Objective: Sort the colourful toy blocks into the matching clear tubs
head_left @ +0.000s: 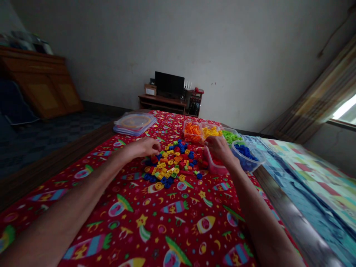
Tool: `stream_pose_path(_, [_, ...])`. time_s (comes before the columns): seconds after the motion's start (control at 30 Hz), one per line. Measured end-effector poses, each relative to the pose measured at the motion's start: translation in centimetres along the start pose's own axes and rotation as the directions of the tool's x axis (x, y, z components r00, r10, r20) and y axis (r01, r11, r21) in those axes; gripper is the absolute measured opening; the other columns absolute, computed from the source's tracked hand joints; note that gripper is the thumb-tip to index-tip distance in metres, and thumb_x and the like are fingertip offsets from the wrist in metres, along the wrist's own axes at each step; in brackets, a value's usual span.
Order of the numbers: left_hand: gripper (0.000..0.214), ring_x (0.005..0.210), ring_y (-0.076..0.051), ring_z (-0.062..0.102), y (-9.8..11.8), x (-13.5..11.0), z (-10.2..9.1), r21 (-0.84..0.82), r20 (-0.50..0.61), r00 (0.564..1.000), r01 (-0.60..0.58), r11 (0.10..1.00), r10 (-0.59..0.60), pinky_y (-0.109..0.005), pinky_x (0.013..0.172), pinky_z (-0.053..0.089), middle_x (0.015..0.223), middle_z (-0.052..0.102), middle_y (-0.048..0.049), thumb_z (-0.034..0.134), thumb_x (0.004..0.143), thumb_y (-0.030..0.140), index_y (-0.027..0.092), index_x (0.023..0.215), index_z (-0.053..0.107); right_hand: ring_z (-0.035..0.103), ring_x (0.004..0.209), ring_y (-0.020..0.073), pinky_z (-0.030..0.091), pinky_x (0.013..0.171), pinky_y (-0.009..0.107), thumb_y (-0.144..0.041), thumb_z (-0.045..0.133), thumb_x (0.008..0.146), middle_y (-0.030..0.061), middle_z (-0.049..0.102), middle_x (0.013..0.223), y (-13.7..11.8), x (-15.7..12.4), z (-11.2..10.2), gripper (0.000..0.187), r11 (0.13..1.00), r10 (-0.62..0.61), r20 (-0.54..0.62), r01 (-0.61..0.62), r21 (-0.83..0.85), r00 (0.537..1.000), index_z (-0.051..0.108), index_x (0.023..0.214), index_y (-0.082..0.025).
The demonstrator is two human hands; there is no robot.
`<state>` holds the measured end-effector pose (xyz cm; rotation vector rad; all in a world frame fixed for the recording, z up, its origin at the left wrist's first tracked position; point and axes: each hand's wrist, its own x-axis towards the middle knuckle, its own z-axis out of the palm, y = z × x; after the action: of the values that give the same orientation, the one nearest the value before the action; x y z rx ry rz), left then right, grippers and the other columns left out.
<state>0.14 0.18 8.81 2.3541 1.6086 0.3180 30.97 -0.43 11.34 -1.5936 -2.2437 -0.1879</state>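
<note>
A pile of small plastic building pieces point(172, 163) in red, yellow, blue, orange and green lies on a red cloth with rocket prints point(172, 222). My left hand point(144, 147) rests palm down at the pile's left edge, fingers curled over a few pieces; whether it holds one I cannot tell. My right hand point(219, 148) hovers over a clear tub of red pieces point(215, 168) at the pile's right, fingers bent, and its grip is hidden. Behind stand clear tubs of orange pieces point(191, 131), yellow pieces point(211, 131), green pieces point(230, 136) and blue pieces point(246, 154).
A stack of clear lids point(135, 123) lies at the cloth's far left. The bed's dark wooden edge point(280, 200) runs along the right, with a blue patterned cover point(314, 178) beyond. A low table with a monitor point(169, 83) stands against the far wall; a wooden cabinet point(41, 85) is left.
</note>
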Motion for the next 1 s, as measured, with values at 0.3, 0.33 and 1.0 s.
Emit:
stream_pose_path(0.3, [0.015, 0.048, -0.012, 0.050, -0.2, -0.4, 0.9, 0.057, 0.175, 0.980, 0.089, 0.994, -0.098, -0.021, 0.045, 0.029, 0.054, 0.064, 0.0007, 0.059, 0.060, 0.031, 0.020, 0.060, 0.069, 0.059, 0.077, 0.0200, 0.036, 0.063, 0.027, -0.027, 0.046, 0.087, 0.0122, 0.069, 0.089, 3.7, 0.1, 0.3, 0.028, 0.980, 0.167, -0.060, -0.172, -0.099, 0.984, 0.069, 0.095, -0.016])
stream_pose_path(0.33, [0.015, 0.049, -0.012, 0.050, 0.1, -0.4, 0.7, 0.047, 0.133, 0.988, 0.072, 0.996, -0.078, -0.021, 0.046, 0.029, 0.053, 0.063, 0.0012, 0.059, 0.060, 0.031, 0.020, 0.059, 0.069, 0.059, 0.078, 0.0202, 0.036, 0.063, 0.027, -0.029, 0.045, 0.087, 0.0118, 0.068, 0.089, 3.7, 0.1, 0.1, 0.028, 0.981, 0.162, -0.094, -0.171, -0.096, 0.982, 0.069, 0.094, -0.016])
stream_pose_path(1.0, [0.047, 0.054, -0.011, 0.048, 5.0, 0.0, 2.4, -0.510, -0.103, 0.993, -0.103, 0.854, 0.058, -0.022, 0.049, 0.032, 0.055, 0.056, 0.0010, 0.055, 0.073, 0.058, 0.013, 0.067, 0.068, 0.052, 0.063, 0.0092, 0.028, 0.058, 0.022, -0.024, 0.049, 0.090, 0.0049, 0.066, 0.075, -6.7, -1.8, -0.1, 0.021, 0.911, -0.369, 0.055, 0.349, 0.219, 0.928, 0.066, 0.084, -0.013])
